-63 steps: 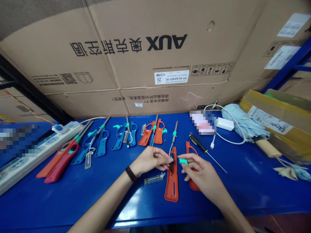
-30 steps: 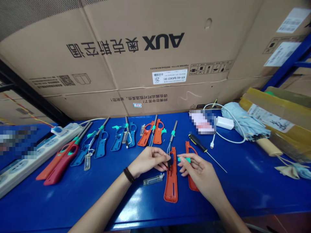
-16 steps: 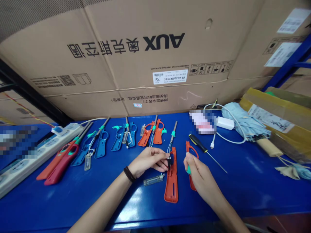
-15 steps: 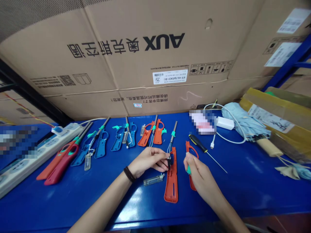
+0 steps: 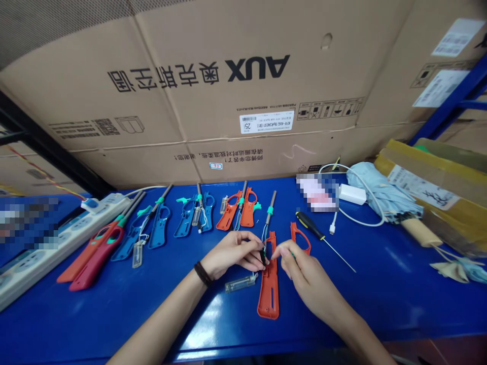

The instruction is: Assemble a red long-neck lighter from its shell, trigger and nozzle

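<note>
Our hands met over the orange lighter shell [image 5: 268, 301] on the blue surface [image 5: 114, 324]

Our left hand [image 5: 230, 253] had a closed grip, pinching a small black part [image 5: 262, 257] and its fine wires above the shell; our right hand [image 5: 306, 279] closed on a small green piece [image 5: 292, 255], close beside. A light, steady pinch suited the wires.

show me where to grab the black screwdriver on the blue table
Best to grip the black handle, not the thin steel shaft. The handle is the thick part and lies flat, so come down from above and slightly right with the right hand, because an orange lighter shell lies just left of it.
</note>
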A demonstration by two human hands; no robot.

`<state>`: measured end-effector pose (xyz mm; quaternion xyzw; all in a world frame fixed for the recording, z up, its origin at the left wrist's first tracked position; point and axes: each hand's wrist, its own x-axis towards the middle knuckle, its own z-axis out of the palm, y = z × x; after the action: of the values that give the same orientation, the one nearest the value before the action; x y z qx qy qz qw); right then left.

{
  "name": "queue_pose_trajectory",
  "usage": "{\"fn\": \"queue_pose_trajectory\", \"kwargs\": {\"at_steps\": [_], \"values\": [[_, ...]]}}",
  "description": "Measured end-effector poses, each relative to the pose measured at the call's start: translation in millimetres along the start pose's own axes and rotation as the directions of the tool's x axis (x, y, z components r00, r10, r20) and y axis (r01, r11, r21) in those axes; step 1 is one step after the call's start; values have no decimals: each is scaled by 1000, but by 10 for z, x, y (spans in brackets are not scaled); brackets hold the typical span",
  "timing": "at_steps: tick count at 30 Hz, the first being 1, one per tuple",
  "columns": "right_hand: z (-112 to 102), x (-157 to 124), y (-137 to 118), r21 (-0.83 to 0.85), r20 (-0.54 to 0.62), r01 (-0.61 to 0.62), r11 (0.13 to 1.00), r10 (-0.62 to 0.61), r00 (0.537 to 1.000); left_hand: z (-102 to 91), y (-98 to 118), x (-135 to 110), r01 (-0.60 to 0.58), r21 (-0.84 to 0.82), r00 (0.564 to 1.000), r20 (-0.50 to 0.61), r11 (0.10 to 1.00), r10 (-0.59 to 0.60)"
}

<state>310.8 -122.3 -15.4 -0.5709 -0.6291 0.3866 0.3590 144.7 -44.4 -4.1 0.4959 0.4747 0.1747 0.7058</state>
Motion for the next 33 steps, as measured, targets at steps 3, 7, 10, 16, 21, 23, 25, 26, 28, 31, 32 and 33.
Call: {"fn": "queue_pose_trajectory", "kwargs": {"at_steps": [3,7,10,16,21,23,25,26,28,31,32,33], "values": [[10,-44,36,-128,-4,22,992,-22,1000,-1,16,-14,0,1,1000,13,1000,0],[42,-56,77,-264,-14,56,963,-62,998,5,30,-26,-1,6,1000,26,1000,1],[77,-24,80,-331,-70,89,939,-119,990,4,24,-20,-4,10,1000,22,1000,3],[116,0,116,-404,-209,116,907,-215,954,-29,-7,1,-28,-2,999,24,1000,28],[90,-20,128,-415,-289,110,903,-246,925,-31,-13,0,-46,7,998,39,999,46],[82,-27,122,-418,-300,116,901,-258,919,-28,-13,1,-46,0,998,39,999,46],[82,-38,114,-419,-299,117,901,-259,919,-27,-16,5,-60,-11,998,28,998,60],[85,-45,109,-419,-294,120,900,-260,920,-27,-19,9,-70,-15,997,20,997,71],[99,-65,100,-418,-281,131,899,-265,922,-25,-33,22,-88,-21,996,9,996,88],[126,-96,81,-397,-252,157,904,-272,929,-14,-61,52,-96,-19,995,-12,995,95],[132,-103,72,-380,-240,163,911,-267,933,-10,-69,62,-97,-18,995,-22,995,96],[135,-106,63,-358,-227,166,919,-258,939,-5,-76,71,-98,-16,995,-33,995,98]]}}
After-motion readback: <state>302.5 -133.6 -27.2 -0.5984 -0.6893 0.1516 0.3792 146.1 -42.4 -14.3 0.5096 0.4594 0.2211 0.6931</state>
